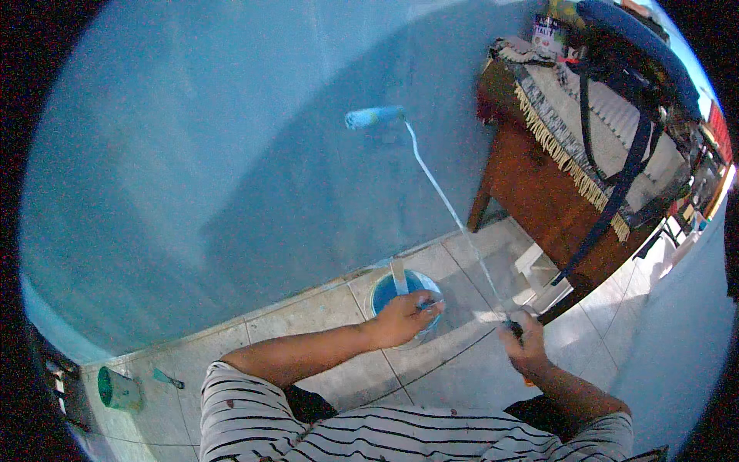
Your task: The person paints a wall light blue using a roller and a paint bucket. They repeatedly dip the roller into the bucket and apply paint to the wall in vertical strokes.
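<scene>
My right hand (526,341) grips the dark handle of a long-framed paint roller. Its thin rod runs up and left to the roller sleeve (374,117), wet with light blue paint, in front of a blue-painted wall (173,173); whether the sleeve touches the wall I cannot tell. My left hand (407,316) is at the near rim of a round bucket of blue paint (384,291) on the tiled floor, its fingers bent; whether they hold anything is unclear. A flat, light-coloured stick (398,276) leans in the bucket.
At right, a brown wooden piece of furniture (537,190) bears a fringed cloth, dark straps and a tin. A white object (537,271) lies at its foot. On the floor at lower left are a green-mouthed container (124,390) and a paintbrush (167,378).
</scene>
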The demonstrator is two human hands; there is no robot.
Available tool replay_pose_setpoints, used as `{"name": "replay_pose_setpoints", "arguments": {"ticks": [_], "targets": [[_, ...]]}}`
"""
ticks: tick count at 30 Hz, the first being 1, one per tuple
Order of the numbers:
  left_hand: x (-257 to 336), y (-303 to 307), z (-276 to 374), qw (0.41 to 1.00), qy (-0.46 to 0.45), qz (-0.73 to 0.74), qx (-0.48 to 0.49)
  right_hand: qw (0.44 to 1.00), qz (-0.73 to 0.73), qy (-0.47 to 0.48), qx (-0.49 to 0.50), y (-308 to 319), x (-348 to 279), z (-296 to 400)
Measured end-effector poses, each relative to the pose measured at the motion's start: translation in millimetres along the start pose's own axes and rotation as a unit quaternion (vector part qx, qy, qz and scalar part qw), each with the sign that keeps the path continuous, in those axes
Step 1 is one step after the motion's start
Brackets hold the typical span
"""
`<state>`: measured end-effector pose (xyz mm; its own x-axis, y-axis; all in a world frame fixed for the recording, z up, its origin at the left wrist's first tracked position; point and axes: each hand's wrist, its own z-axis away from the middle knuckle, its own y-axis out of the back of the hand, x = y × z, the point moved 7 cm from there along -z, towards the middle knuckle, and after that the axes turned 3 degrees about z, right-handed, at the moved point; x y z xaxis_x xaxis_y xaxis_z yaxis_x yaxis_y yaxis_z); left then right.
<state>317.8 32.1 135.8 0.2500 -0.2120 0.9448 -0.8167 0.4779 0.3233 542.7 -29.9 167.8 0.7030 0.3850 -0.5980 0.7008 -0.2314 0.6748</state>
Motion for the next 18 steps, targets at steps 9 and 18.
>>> {"name": "replay_pose_setpoints", "arguments": {"ticks": [9,18], "targets": [[88.7,25.0,0.5,0.978,-0.048,-0.114,0.171,0.986,-0.159,0.041,-0.009,-56.0,-95.7,-53.2],[85.8,52.3,11.1,0.979,-0.111,-0.016,0.168,0.969,-0.198,0.149,-0.014,-67.7,-129.0,-41.8]]}}
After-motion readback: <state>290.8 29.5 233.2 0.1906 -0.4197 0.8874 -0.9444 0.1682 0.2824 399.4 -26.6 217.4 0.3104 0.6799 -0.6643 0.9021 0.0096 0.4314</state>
